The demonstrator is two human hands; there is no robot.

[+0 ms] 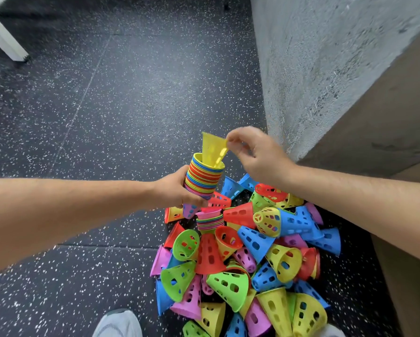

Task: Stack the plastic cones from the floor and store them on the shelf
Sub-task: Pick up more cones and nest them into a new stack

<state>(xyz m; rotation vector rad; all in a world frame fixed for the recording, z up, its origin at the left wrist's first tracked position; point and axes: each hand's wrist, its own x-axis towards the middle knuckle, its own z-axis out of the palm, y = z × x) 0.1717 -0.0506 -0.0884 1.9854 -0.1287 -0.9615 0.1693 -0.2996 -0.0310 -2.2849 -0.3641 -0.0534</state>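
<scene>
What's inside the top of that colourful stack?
A yellow cone, pinched by the right hand, pokes narrow end down into the stack the left hand holds. Its tip is hidden inside.

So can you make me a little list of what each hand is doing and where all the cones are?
left hand: grips the held stack near its bottom
right hand: pinches the yellow cone by its rim
yellow cone: tip down, partly in the stack's top
loose cones: piled on the floor, by the wall
</scene>
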